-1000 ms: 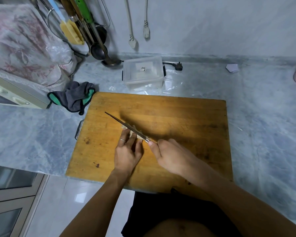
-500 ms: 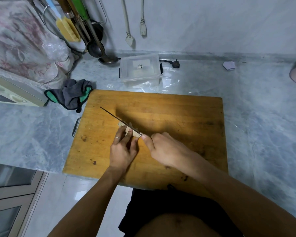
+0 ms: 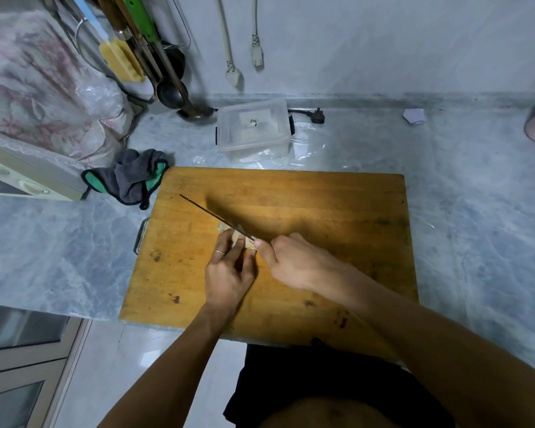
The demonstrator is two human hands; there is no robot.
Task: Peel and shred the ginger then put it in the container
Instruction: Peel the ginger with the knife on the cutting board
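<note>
A single head-worn view looks steeply down and forward from close above the surface [image 3: 476,211]. The cutting board [image 3: 322,205] fills the middle, both forearms reach in from the bottom edge, and the wall rises at the top. Wide-angle bending probably curves the frame's outer edges.

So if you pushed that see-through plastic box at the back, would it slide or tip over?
Probably slide. The plastic container looks thin-walled and almost empty, so it is likely light. It is low and wide, so tipping seems unlikely. The marble counter looks smooth, and a clear plastic sheet lies beside it, so it may skid easily.
</note>
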